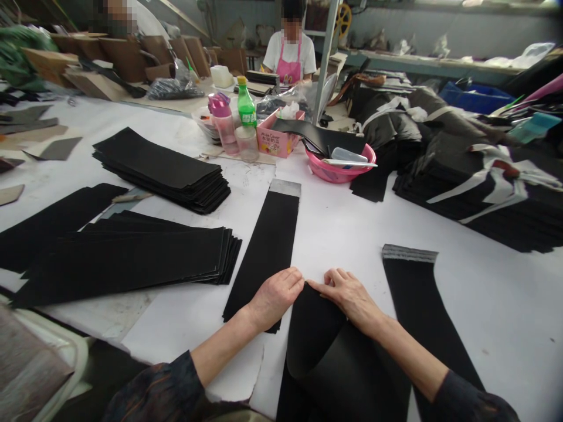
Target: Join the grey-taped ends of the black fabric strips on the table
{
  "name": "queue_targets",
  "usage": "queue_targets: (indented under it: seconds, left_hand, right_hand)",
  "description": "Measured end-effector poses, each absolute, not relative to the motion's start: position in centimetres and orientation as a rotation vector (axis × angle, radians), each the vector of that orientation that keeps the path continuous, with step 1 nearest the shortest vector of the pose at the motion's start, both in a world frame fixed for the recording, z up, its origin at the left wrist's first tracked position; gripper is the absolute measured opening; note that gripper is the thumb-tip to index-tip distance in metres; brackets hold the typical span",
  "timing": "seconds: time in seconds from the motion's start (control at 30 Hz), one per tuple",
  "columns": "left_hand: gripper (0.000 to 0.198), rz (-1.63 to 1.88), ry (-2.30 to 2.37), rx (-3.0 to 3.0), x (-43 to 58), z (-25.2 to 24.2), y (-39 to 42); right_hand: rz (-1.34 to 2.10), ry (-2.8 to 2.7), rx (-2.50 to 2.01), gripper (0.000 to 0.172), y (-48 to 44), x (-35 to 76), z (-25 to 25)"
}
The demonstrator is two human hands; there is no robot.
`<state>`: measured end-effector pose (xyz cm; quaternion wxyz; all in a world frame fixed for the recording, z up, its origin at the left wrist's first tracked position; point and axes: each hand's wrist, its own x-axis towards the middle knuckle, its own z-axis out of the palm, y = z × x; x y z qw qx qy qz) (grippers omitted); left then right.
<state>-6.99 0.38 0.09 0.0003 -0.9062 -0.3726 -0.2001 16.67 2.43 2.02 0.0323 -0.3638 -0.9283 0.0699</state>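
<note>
On our white table (343, 228), a black sheet (356, 369) curls up close to us, between two flat strips (272, 240). Our left hand (279, 296) pinches the sheet's far edge; our right hand's (352, 296) index finger touches there, its grip unclear to us.

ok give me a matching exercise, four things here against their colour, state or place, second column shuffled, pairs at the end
Things
1. basin
2. curled sheet
3. tied bundle
4. bottle

Descriptions
A. black, with white strips
B. green, standing upright
C. pink, round
D. at the fingertips of the left hand and right hand

Pairs: 1-C, 2-D, 3-A, 4-B
</note>
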Motion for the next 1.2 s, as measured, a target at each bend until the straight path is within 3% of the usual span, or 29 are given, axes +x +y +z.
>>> queue_targets:
  seconds: [0.33, 0.67, 0.83, 1.03, 1.2]
  left_hand:
    - [0.031, -0.341, -1.126, -2.623, -6.2, 0.2, -1.1]
    - [0.028, -0.506, -1.195, -2.633, -6.7, -0.1, -1.7]
    - [0.036, -0.374, -1.203, -2.637, -6.2, 0.5, -1.5]
    - [0.037, -0.234, -1.185, -2.648, -5.9, 0.6, -1.4]
    - [0.033, -0.264, -1.190, -2.635, -5.7, 0.3, -1.5]
  right_hand:
    - [0.207, -2.937, -1.098, 0.060, 2.5, 16.1, 3.0]
    - [0.170, -2.954, -1.103, 0.058, 2.1, 15.6, 3.9]
    - [0.207, -2.855, -1.118, 0.045, 1.9, 16.1, 2.8]
    - [0.353, -2.615, -1.236, 0.013, 1.5, 16.8, 1.5]
    - [0.368, -2.551, -1.407, 0.016, 1.2, 16.7, 2.0]
